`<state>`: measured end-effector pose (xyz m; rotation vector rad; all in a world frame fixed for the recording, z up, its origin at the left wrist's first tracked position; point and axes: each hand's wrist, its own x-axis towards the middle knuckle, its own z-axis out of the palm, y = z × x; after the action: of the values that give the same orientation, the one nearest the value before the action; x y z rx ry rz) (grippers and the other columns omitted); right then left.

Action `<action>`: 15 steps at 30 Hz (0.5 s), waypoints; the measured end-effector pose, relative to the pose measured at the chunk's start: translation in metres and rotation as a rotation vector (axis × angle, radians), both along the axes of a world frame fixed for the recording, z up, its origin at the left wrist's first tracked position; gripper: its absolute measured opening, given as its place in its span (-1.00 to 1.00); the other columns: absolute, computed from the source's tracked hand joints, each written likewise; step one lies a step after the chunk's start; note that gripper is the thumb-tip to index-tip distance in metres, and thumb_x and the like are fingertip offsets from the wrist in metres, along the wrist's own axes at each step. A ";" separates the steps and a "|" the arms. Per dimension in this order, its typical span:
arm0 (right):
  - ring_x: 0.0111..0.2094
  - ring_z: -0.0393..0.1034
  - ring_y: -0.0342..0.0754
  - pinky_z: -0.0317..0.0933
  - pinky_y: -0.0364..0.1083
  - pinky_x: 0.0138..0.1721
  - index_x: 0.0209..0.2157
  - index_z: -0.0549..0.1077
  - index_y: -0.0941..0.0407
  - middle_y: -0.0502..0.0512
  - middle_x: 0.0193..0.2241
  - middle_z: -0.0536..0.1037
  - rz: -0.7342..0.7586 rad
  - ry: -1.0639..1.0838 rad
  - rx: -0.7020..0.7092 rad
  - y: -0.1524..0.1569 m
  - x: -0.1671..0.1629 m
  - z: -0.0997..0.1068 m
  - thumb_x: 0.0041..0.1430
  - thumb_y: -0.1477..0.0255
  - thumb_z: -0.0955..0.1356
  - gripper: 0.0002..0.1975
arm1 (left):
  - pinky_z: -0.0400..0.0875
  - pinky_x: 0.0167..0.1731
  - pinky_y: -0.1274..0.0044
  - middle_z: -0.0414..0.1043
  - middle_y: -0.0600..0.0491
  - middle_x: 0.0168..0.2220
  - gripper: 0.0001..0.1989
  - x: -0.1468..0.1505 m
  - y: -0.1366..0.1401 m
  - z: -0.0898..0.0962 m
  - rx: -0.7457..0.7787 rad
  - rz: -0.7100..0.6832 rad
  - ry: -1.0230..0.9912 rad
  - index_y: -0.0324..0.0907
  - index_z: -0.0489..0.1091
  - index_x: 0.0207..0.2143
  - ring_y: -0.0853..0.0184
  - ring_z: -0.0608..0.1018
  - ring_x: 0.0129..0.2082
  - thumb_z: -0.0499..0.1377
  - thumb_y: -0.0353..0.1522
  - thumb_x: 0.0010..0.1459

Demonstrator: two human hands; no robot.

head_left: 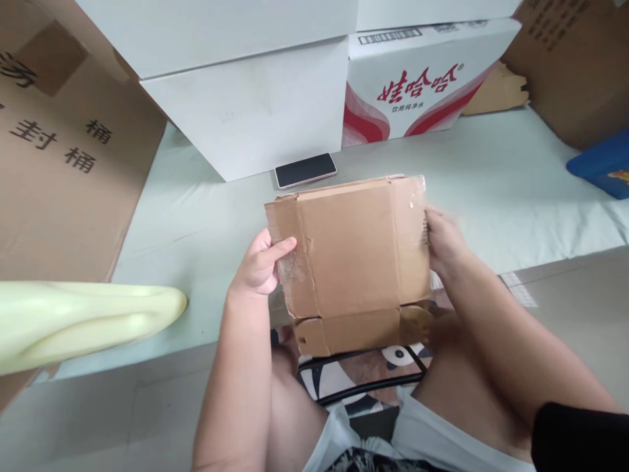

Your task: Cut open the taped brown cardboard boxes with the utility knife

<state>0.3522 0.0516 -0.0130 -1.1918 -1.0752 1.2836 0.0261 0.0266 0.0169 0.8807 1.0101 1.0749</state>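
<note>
1. A person holds a brown cardboard box (351,249), folded flat or nearly so, between both hands, above the lap and across the near edge of the cloth-covered surface (496,190); whether it touches the surface cannot be told.
2. The left hand (260,265) has its grip pinching the box's left flap, thumb laid over the front face and the other fingers mostly hidden.
3. The right hand (445,239) has its grip closed on the opposite edge, somewhat blurred, its fingertips partly hidden.
4. Creases run down both sides of the box, clear tape shines on the side flaps, and a lower flap folds away along the bottom.
5. Just beyond the box, a phone (305,170) lies dark screen up on the surface, near the foot of a plain white box (250,108).
6. To the right of that stands a white carton (413,85) with red lettering and red curves; more white boxes rest on top.
7. A large brown carton (63,203) with black characters fills the left side, with a smooth pale yellow-green object (93,324) in front of it.
8. At the far right are another brown carton (580,72) and a blue object (602,164), the latter cut by the frame.
</note>
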 end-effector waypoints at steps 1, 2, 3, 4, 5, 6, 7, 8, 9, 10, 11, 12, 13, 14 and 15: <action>-0.50 0.47 -0.03 0.44 -0.02 -0.43 -0.38 0.47 0.00 -0.03 -0.55 0.51 0.001 0.035 -0.006 0.002 0.005 -0.003 0.05 -0.09 0.47 -0.56 | 0.70 -0.08 0.19 0.70 -0.12 -0.18 -0.46 -0.002 0.002 -0.001 0.016 0.037 -0.006 -0.16 0.55 -0.12 -0.08 0.74 -0.11 0.55 -0.17 -0.15; -0.51 0.46 -0.04 0.43 -0.02 -0.43 -0.37 0.48 0.00 -0.02 -0.53 0.53 -0.001 0.077 -0.027 0.004 0.009 -0.005 0.04 -0.14 0.45 -0.52 | 0.69 -0.04 0.19 0.70 -0.12 -0.15 -0.48 -0.004 0.004 -0.003 0.048 0.092 -0.017 -0.16 0.56 -0.12 -0.07 0.73 -0.07 0.53 -0.18 -0.13; -0.51 0.47 -0.04 0.44 -0.01 -0.43 -0.35 0.49 0.01 0.00 -0.51 0.55 0.008 0.109 -0.054 0.005 0.014 -0.007 0.02 -0.18 0.43 -0.48 | 0.67 0.03 0.21 0.70 -0.11 -0.13 -0.52 -0.008 0.008 -0.005 0.089 0.163 -0.030 -0.16 0.56 -0.14 -0.06 0.71 -0.01 0.52 -0.19 -0.11; -0.49 0.49 -0.02 0.45 0.00 -0.41 -0.34 0.50 0.01 0.03 -0.47 0.59 0.038 0.122 -0.076 0.006 0.017 -0.007 0.02 -0.22 0.41 -0.45 | 0.64 0.09 0.23 0.70 -0.09 -0.10 -0.57 -0.011 0.011 -0.008 0.130 0.246 -0.043 -0.15 0.56 -0.15 -0.05 0.69 0.06 0.50 -0.21 -0.09; -0.46 0.52 0.00 0.46 0.01 -0.40 -0.32 0.51 0.01 0.05 -0.44 0.61 0.078 0.128 -0.094 0.005 0.019 -0.007 0.01 -0.24 0.40 -0.42 | 0.61 0.15 0.26 0.70 -0.06 -0.09 -0.62 -0.015 0.015 -0.011 0.167 0.337 -0.060 -0.14 0.56 -0.17 -0.02 0.65 0.13 0.47 -0.22 -0.05; -0.44 0.54 0.01 0.47 0.01 -0.39 -0.33 0.52 0.02 0.06 -0.43 0.63 0.125 0.136 -0.108 0.004 0.019 -0.006 -0.01 -0.27 0.40 -0.39 | 0.58 0.19 0.30 0.69 -0.04 -0.07 -0.67 -0.019 0.019 -0.014 0.192 0.428 -0.085 -0.13 0.55 -0.19 0.02 0.62 0.19 0.44 -0.24 -0.01; -0.43 0.55 0.02 0.47 0.01 -0.40 -0.34 0.52 0.02 0.06 -0.43 0.63 0.183 0.150 -0.120 0.003 0.017 -0.004 -0.05 -0.30 0.40 -0.36 | 0.56 0.22 0.32 0.69 -0.03 -0.07 -0.73 -0.021 0.023 -0.016 0.201 0.509 -0.116 -0.13 0.54 -0.21 0.06 0.59 0.23 0.40 -0.25 0.04; -0.42 0.56 0.03 0.46 0.01 -0.41 -0.34 0.53 0.03 0.06 -0.43 0.63 0.246 0.169 -0.134 0.001 0.014 -0.003 -0.10 -0.32 0.42 -0.33 | 0.54 0.24 0.34 0.69 -0.03 -0.07 -0.80 -0.022 0.025 -0.018 0.195 0.576 -0.153 -0.13 0.53 -0.22 0.09 0.57 0.25 0.35 -0.27 0.09; -0.44 0.55 0.02 0.45 -0.01 -0.43 -0.34 0.53 0.03 0.05 -0.43 0.63 0.306 0.187 -0.150 -0.002 0.009 -0.001 -0.15 -0.32 0.45 -0.31 | 0.53 0.25 0.36 0.69 -0.03 -0.07 -0.85 -0.022 0.027 -0.018 0.174 0.628 -0.194 -0.14 0.53 -0.23 0.12 0.57 0.26 0.31 -0.30 0.14; -0.46 0.54 -0.01 0.43 -0.04 -0.45 -0.34 0.54 0.04 0.03 -0.45 0.62 0.350 0.200 -0.166 -0.004 0.003 0.001 -0.20 -0.31 0.49 -0.30 | 0.52 0.26 0.37 0.69 -0.04 -0.07 -0.89 -0.020 0.028 -0.018 0.148 0.666 -0.238 -0.15 0.52 -0.24 0.14 0.58 0.25 0.27 -0.34 0.18; -0.50 0.51 -0.04 0.41 -0.06 -0.47 -0.35 0.54 0.04 0.02 -0.47 0.60 0.377 0.203 -0.179 -0.006 -0.003 0.002 -0.23 -0.27 0.53 -0.32 | 0.52 0.25 0.38 0.69 -0.05 -0.06 -0.91 -0.018 0.028 -0.017 0.120 0.692 -0.280 -0.16 0.52 -0.24 0.17 0.59 0.23 0.23 -0.37 0.22; -0.53 0.48 -0.08 0.39 -0.09 -0.48 -0.36 0.53 0.05 0.00 -0.50 0.58 0.384 0.198 -0.187 -0.008 -0.009 0.003 -0.23 -0.21 0.57 -0.35 | 0.53 0.24 0.39 0.68 -0.05 -0.04 -0.91 -0.014 0.027 -0.015 0.091 0.709 -0.315 -0.17 0.52 -0.22 0.19 0.60 0.21 0.21 -0.40 0.24; -0.56 0.43 -0.12 0.37 -0.12 -0.51 -0.39 0.51 0.06 -0.02 -0.54 0.55 0.376 0.189 -0.191 -0.010 -0.014 0.003 -0.23 -0.14 0.61 -0.40 | 0.54 0.21 0.41 0.68 -0.04 -0.03 -0.89 -0.009 0.027 -0.013 0.062 0.721 -0.340 -0.17 0.52 -0.21 0.20 0.62 0.18 0.19 -0.43 0.25; -0.59 0.38 -0.15 0.33 -0.14 -0.54 -0.42 0.49 0.07 -0.04 -0.57 0.51 0.363 0.176 -0.191 -0.012 -0.019 0.004 -0.22 -0.08 0.63 -0.43 | 0.56 0.18 0.42 0.67 -0.03 -0.03 -0.88 -0.005 0.025 -0.010 0.033 0.728 -0.354 -0.17 0.52 -0.19 0.22 0.63 0.15 0.19 -0.44 0.26; -0.63 0.33 -0.18 0.29 -0.15 -0.59 -0.45 0.47 0.08 -0.05 -0.61 0.47 0.350 0.164 -0.190 -0.014 -0.022 0.005 -0.21 -0.03 0.65 -0.45 | 0.58 0.13 0.43 0.67 -0.01 -0.03 -0.86 -0.001 0.024 -0.007 0.008 0.730 -0.359 -0.16 0.52 -0.17 0.23 0.65 0.11 0.19 -0.45 0.25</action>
<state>0.3305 0.0372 -0.0080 -1.0421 -1.0905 1.7560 0.0251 0.0509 0.0096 0.2849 1.0380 1.7745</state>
